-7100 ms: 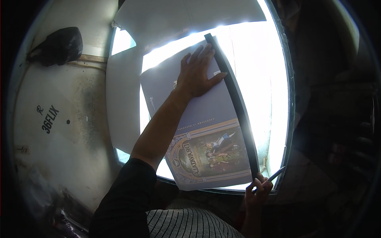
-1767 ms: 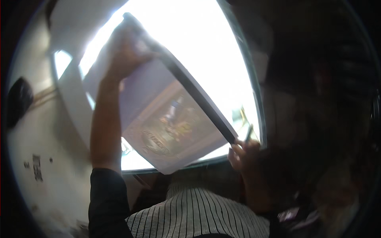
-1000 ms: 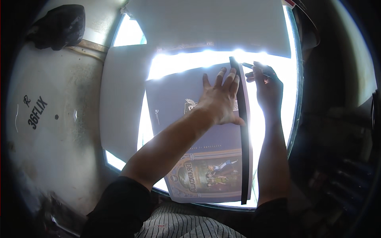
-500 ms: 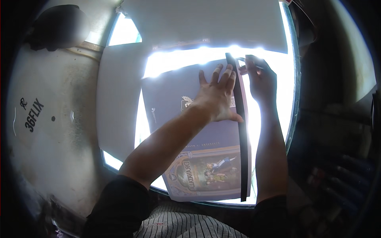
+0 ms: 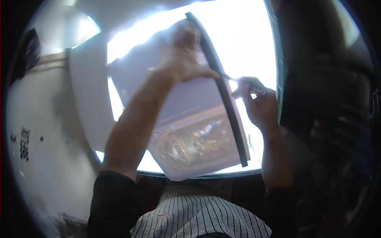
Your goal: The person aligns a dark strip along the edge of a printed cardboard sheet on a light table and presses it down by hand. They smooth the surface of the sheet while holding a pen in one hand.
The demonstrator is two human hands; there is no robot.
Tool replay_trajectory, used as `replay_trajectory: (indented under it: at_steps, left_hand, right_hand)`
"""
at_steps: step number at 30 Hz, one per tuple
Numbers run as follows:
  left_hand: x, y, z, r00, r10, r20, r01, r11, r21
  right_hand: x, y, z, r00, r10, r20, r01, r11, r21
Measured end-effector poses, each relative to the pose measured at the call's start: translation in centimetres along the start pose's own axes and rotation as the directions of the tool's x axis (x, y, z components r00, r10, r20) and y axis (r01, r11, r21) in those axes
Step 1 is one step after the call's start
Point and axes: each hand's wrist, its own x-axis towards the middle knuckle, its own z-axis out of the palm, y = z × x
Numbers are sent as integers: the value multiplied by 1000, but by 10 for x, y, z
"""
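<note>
A printed sheet [image 5: 190,95], purplish blue with a picture panel at its near end, lies tilted on a brightly lit light table [image 5: 242,35]. Along its right side runs a long black straightedge [image 5: 227,107]. My left hand [image 5: 178,59], blurred by motion, rests on sheet and straightedge with its fingers stretched forward and the thumb reaching out over the black strip. Just right of the strip, my right hand [image 5: 262,105] is closed around a slim, knife-like tool [image 5: 229,77]. The tool's thin tip points at the straightedge's right side; whether it touches the sheet I cannot tell.
A large pale sheet [image 5: 85,99] covers the left part of the light table. Farther left is a whitish worktop [image 5: 51,119] with dark markings. A dark, rounded thing [image 5: 29,59] stands at the far left. The right side is deep in shadow.
The view has shifted, and the sheet and straightedge appear more tilted. My right hand has come nearer to me along the straightedge with the knife-like tool. My left hand stays on the strip.
</note>
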Motion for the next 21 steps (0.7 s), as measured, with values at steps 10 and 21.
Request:
replay_trajectory:
  at_steps: [10, 21]
  left_hand:
    - [3, -13, 23, 994, 35, -104, -25, 995, 98]
    - [11, -16, 17, 997, 2, -73, 5, 995, 102]
  right_hand:
    - [-224, 24, -60, 987, 161, 1, -156, 960, -231]
    - [-266, 50, -70, 961, -137, -239, 9, 883, -470]
